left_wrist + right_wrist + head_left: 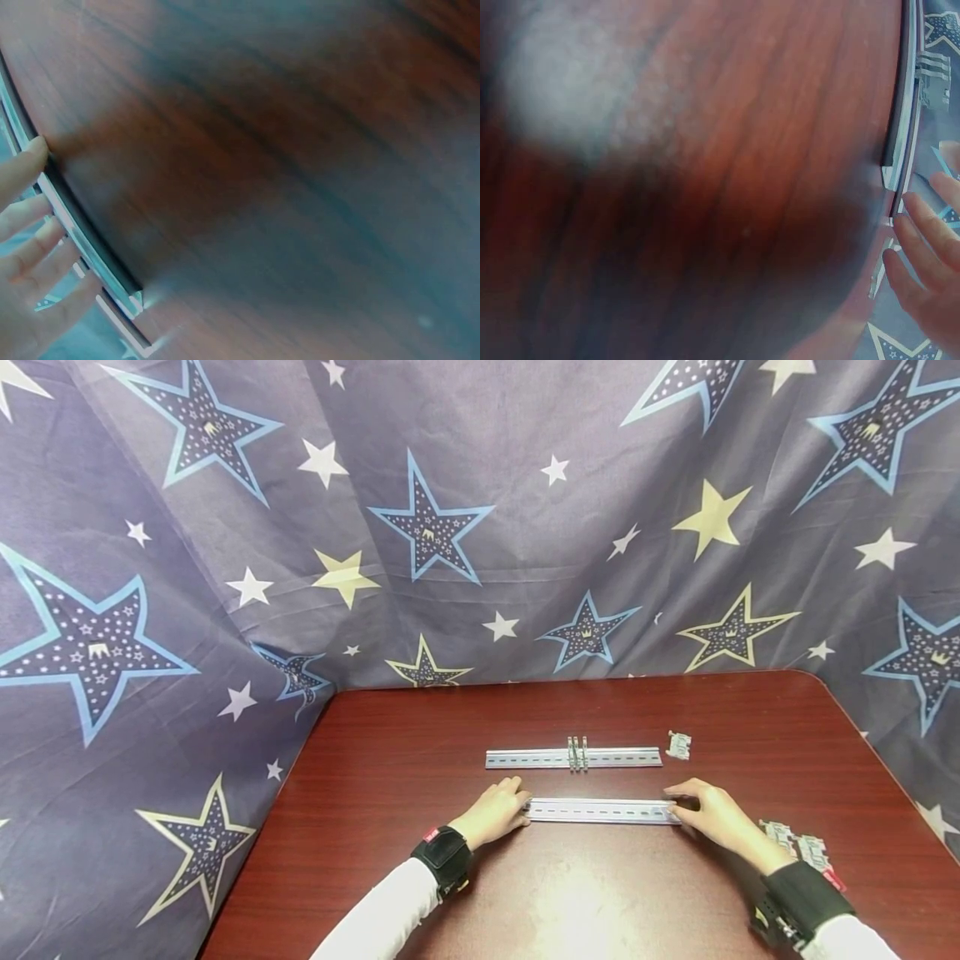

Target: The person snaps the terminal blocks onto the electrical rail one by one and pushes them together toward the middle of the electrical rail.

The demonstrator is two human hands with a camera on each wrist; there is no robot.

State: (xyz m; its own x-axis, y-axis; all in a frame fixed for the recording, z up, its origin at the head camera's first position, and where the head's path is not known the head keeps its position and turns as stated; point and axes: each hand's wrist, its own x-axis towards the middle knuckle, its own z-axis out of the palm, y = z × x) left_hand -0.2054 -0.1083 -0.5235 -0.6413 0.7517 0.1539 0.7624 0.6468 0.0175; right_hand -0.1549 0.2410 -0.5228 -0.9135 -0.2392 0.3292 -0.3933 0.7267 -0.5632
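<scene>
A slotted metal DIN rail (600, 811) lies crosswise on the table in front of me. My left hand (495, 812) holds its left end; in the left wrist view the thumb presses the near edge of the rail (86, 232) and the fingers reach to the far side. At the right end my right hand (708, 814) is spread, thumb and fingers apart around the tip. Its fingers look loosely extended beside that end in the right wrist view. Behind lies a second DIN rail (525, 759), with several narrow terminal blocks (577, 754) standing across its middle.
A single grey terminal block (678, 745) lies just past the far rail's right end. More grey terminal blocks (812, 850) sit by the right wrist, with a red item (834, 880) beside them. A star-patterned curtain (480, 527) hangs along the back of the brown table (390, 735).
</scene>
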